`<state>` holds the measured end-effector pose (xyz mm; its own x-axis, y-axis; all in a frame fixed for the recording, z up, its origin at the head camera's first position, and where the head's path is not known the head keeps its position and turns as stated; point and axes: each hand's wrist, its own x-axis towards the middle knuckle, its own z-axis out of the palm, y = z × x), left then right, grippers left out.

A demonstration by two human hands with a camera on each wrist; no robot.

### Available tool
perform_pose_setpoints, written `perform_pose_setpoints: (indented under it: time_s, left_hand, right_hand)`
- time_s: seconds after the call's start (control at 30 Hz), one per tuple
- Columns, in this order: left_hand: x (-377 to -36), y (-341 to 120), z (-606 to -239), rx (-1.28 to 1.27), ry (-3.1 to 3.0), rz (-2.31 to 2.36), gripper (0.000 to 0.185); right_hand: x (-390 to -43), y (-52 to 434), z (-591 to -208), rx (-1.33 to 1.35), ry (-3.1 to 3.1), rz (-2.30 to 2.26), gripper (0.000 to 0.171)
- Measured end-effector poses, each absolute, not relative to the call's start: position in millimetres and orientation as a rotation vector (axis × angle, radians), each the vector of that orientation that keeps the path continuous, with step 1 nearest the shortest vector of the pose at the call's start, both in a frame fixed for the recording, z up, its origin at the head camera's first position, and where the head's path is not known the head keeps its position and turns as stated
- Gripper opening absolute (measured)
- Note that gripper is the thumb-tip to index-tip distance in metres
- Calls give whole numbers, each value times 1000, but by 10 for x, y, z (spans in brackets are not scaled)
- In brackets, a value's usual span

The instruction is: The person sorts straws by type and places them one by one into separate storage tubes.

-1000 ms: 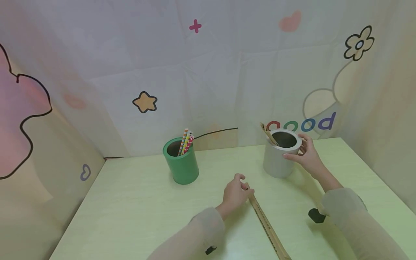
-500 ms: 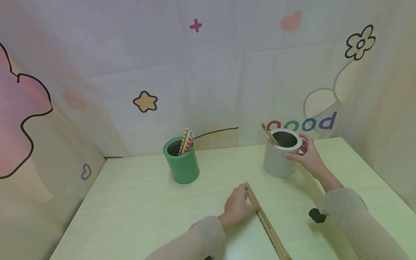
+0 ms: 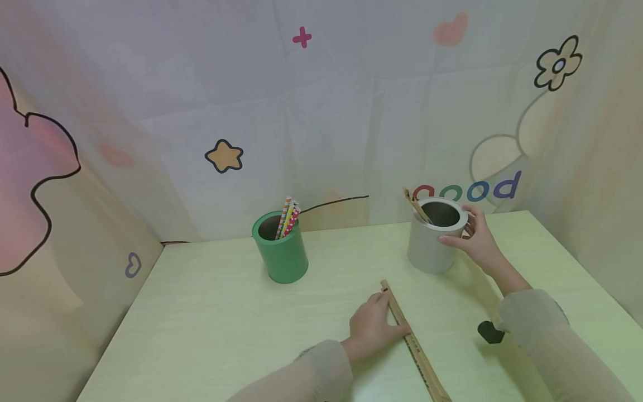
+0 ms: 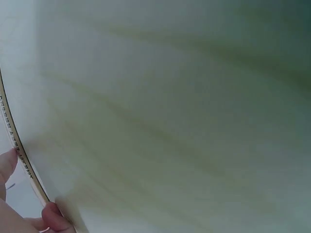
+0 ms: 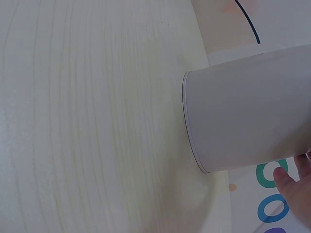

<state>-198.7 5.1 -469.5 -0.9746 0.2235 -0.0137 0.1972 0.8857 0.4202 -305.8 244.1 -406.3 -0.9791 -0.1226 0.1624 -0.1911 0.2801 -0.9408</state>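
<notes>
A long, thin tan stick [image 3: 424, 365] with a line of dark print along it lies slanting across the table's front. My left hand [image 3: 373, 326] is at its far part, fingers near the far end and thumb lower down. In the left wrist view thumb and fingertip [image 4: 56, 218] grip the printed stick [image 4: 24, 162]. On the right, my right hand [image 3: 481, 243] holds the side of a white cylindrical holder [image 3: 432, 248], thumb in front and fingers behind near the rim. The holder stands upright with a tan stick [image 3: 416, 205] leaning out of its left side.
A green cylindrical holder [image 3: 283, 259] with several patterned paper straws [image 3: 288, 218] stands at the left back. Behind the pale table [image 3: 201, 324] hangs a printed cloth [image 3: 321, 123]. A small black piece [image 3: 490, 332] shows beside the right sleeve.
The left hand has come down toward me along the tan stick, its thumb and fingers now on it. The right hand and white holder keep their place.
</notes>
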Motion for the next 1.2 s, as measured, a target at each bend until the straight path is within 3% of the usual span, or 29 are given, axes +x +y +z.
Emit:
perform_pose_setpoints:
  time_s: [0.37,0.8,1.2]
  left_hand:
    - [-2041,56,-4685,356,3006,513,71]
    - [-2191,-150,-4673,540,2927,693,59]
    - [-2184,-94,-4632,306,2880,960,67]
  right_hand:
    - [-3060,2440,-4068,290,-2483,1816,91]
    - [-3076,2453,-4078,284,-2489,1815,90]
    - [-3072,2449,-4068,284,-2494,1822,91]
